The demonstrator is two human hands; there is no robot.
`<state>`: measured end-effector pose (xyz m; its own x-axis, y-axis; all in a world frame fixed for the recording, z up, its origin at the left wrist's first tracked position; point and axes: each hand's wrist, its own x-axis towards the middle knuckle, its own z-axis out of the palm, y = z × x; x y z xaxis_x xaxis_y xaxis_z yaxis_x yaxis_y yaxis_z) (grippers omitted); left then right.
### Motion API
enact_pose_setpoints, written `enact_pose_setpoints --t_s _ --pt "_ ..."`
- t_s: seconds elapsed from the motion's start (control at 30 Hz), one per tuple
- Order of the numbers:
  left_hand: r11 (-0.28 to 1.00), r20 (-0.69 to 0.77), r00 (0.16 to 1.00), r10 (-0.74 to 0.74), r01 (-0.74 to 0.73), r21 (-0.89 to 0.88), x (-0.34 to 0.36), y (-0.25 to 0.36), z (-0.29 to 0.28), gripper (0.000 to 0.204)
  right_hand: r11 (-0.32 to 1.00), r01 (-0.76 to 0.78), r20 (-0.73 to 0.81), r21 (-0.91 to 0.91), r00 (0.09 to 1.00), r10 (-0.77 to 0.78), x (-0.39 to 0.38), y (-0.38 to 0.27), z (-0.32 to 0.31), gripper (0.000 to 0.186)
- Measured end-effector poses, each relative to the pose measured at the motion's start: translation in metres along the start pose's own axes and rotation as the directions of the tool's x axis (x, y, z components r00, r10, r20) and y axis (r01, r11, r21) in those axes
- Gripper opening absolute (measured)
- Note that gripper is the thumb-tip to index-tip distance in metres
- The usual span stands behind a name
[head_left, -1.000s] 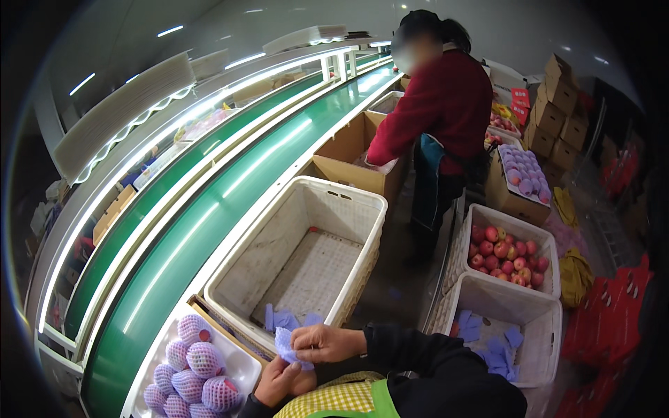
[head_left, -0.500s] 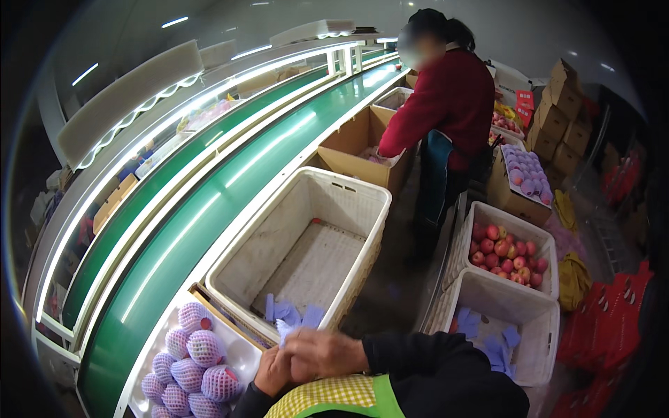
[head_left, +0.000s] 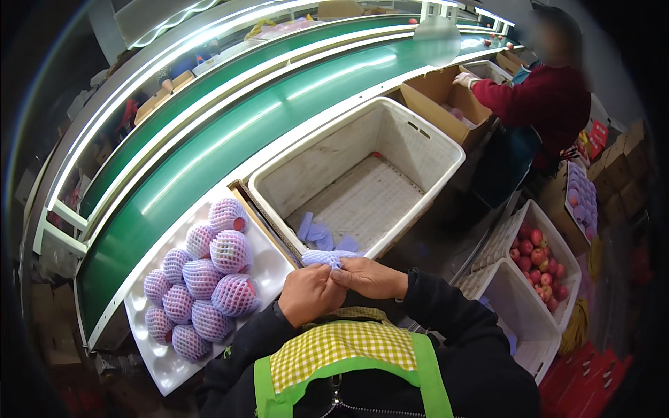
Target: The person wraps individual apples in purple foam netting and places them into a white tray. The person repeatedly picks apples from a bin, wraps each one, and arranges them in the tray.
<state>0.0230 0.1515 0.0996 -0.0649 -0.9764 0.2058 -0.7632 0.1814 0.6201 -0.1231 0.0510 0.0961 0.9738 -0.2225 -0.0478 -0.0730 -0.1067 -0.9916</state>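
Both hands, left (head_left: 311, 294) and right (head_left: 369, 276), are closed with fingers curled in, meeting thumb to finger on a lavender net (head_left: 326, 258). The net pokes out beyond the fingers, in front of the near rim of the white crate (head_left: 404, 132); whether anything sits inside it, I cannot tell, as the fingers cover its lower part.

The likeliest trouble is tearing: the foam looks thin, and an uneven tug between the two grips could split it. A slack pinch could also let it drop into the crate, where loose lavender scraps (head_left: 320, 235) lie close by and would make it hard to pick out.

To the left, netted fruit (head_left: 230, 252) crowds one side of the tray (head_left: 270, 261), seemingly loose on it. The left sleeve (head_left: 244, 341) is near; a careless elbow might knock the tray or roll a piece off, bruising it.
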Motion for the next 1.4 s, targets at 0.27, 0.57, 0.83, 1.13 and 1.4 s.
enact_pose_setpoints --t_s 0.27,0.57,0.83,1.13,1.4 --pt "0.872 0.034 0.956 -0.292 0.28 -0.402 0.001 0.006 0.0 0.03 0.381 0.347 -0.31 0.857 0.938 -0.157 0.02 0.022 0.003 0.046" --pt "0.482 -0.166 0.871 -0.462 0.09 -0.871 0.006 0.012 -0.022 0.048 0.835 0.315 -0.343 0.451 0.925 -0.164 -0.006 -0.004 0.005 0.053" --pt "0.575 -0.117 0.89 -0.441 0.18 -0.799 0.014 0.01 -0.016 0.045 0.893 0.258 -0.301 -0.369 0.876 -0.378 -0.008 -0.011 0.004 0.067" --pt "0.403 0.061 0.919 -0.391 0.23 -0.886 0.006 0.015 -0.014 0.051 0.831 0.266 -0.41 -0.488 0.771 -0.488 -0.004 -0.017 0.009 0.069" --pt "-0.099 0.315 0.942 -0.119 0.304 -0.947 0.01 0.003 -0.022 0.036 0.569 0.301 -0.27 0.765 0.952 -0.141 -0.019 -0.016 0.008 0.08"
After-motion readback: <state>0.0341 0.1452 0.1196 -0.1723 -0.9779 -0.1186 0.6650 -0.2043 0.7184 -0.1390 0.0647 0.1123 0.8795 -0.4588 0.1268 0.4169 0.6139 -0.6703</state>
